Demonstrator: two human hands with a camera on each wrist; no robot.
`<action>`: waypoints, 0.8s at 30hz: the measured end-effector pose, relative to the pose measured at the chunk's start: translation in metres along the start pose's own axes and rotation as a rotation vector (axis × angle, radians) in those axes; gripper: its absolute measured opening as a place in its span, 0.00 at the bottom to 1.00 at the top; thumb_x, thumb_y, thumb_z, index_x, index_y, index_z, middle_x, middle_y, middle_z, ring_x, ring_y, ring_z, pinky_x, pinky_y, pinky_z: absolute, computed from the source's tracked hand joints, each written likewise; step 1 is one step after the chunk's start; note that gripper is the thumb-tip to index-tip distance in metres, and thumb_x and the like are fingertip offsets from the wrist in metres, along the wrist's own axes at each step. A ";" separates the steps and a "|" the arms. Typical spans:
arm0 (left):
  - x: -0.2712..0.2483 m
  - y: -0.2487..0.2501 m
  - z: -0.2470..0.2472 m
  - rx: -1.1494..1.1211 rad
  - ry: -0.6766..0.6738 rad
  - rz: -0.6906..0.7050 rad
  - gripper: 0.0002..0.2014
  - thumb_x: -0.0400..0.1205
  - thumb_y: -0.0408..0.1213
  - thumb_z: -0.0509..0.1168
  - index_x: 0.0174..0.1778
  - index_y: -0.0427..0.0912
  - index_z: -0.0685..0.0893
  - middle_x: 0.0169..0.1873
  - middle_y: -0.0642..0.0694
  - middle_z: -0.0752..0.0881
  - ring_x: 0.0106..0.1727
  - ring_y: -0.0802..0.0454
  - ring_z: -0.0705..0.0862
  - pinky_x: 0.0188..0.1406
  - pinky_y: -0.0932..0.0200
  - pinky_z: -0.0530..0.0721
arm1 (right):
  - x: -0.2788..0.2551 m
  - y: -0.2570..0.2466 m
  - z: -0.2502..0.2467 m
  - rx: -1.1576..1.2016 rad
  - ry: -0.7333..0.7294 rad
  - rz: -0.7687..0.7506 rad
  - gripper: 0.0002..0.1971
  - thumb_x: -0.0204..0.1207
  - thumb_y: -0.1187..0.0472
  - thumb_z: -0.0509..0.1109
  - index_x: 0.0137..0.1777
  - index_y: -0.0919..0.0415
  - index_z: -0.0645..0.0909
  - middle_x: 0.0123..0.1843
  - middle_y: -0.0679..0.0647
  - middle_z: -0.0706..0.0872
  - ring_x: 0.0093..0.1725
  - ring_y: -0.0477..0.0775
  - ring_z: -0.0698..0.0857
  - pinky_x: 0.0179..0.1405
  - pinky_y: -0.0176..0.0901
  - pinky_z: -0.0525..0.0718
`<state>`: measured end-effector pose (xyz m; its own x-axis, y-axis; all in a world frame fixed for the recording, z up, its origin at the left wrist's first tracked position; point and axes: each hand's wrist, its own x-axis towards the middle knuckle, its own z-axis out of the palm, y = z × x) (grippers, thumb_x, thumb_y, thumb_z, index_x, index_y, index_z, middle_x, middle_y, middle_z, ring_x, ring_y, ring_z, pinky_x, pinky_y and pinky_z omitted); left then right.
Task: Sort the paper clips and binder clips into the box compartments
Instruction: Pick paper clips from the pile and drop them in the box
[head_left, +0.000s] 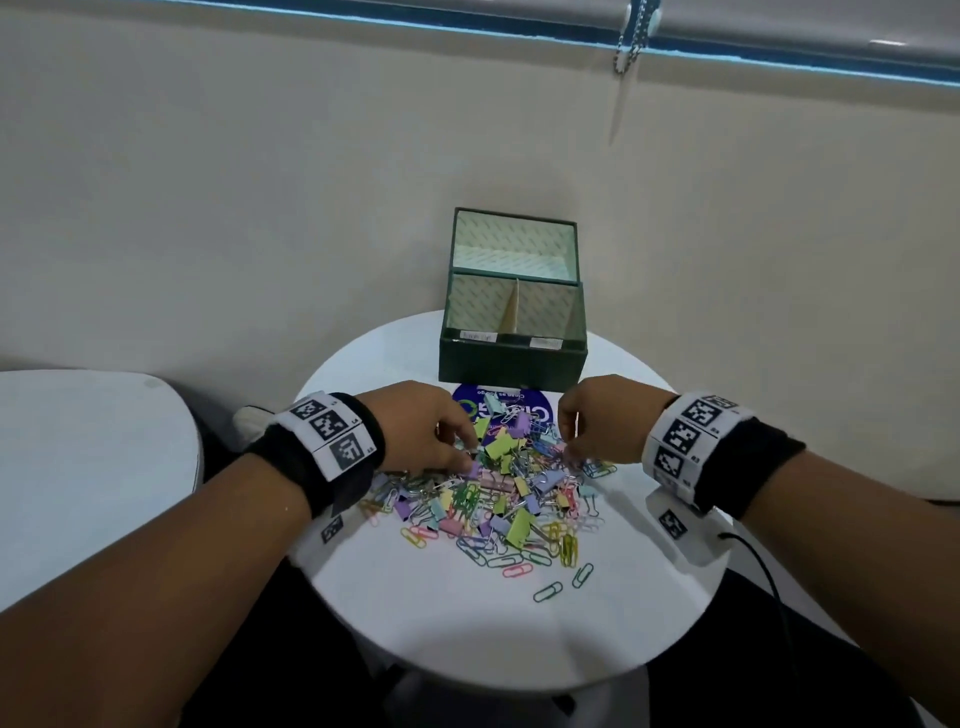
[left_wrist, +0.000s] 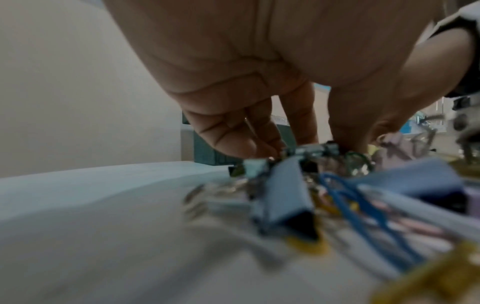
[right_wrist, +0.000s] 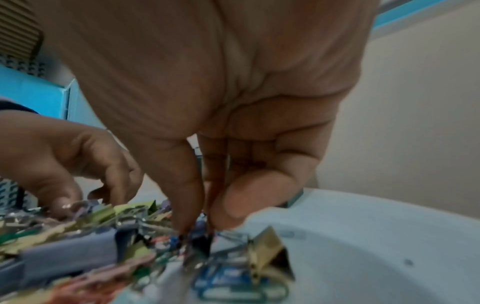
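A heap of pastel paper clips and binder clips lies mid-table. Behind it stands a dark green box, lid up, with a left compartment and a right compartment split by a divider. My left hand reaches down into the heap's far left; its fingertips touch silver-handled clips, but any grip is hidden. My right hand is at the heap's far right. In the right wrist view its thumb and forefinger pinch a small dark blue clip.
The round white table ends close around the heap. A blue round sticker lies between heap and box. Stray paper clips lie toward me. A white surface is at left, a black cable at right, and a wall behind.
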<state>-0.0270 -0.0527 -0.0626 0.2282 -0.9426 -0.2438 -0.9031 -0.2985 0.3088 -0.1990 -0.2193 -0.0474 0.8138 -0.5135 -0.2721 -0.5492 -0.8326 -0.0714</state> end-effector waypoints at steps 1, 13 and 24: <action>0.000 -0.001 0.000 0.009 0.012 -0.003 0.15 0.77 0.61 0.71 0.56 0.62 0.89 0.44 0.62 0.83 0.48 0.60 0.82 0.52 0.57 0.82 | 0.000 0.002 0.002 0.031 0.012 0.002 0.02 0.75 0.58 0.77 0.46 0.52 0.87 0.42 0.44 0.86 0.44 0.48 0.85 0.38 0.37 0.78; -0.011 0.004 0.000 -0.075 0.180 0.023 0.08 0.75 0.55 0.76 0.41 0.56 0.90 0.41 0.58 0.85 0.44 0.61 0.83 0.49 0.54 0.86 | -0.002 0.010 0.011 0.186 0.062 0.005 0.09 0.77 0.67 0.69 0.42 0.54 0.87 0.40 0.42 0.88 0.43 0.46 0.86 0.43 0.37 0.82; -0.027 0.028 0.016 0.108 -0.032 0.202 0.19 0.67 0.62 0.79 0.50 0.58 0.90 0.45 0.59 0.80 0.52 0.58 0.77 0.51 0.51 0.84 | -0.066 -0.003 0.018 0.069 0.055 -0.362 0.07 0.82 0.63 0.58 0.45 0.51 0.74 0.39 0.41 0.83 0.38 0.51 0.79 0.42 0.46 0.79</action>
<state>-0.0639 -0.0331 -0.0617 0.0286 -0.9759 -0.2163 -0.9633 -0.0846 0.2547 -0.2547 -0.1794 -0.0469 0.9656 -0.2003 -0.1657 -0.2341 -0.9473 -0.2188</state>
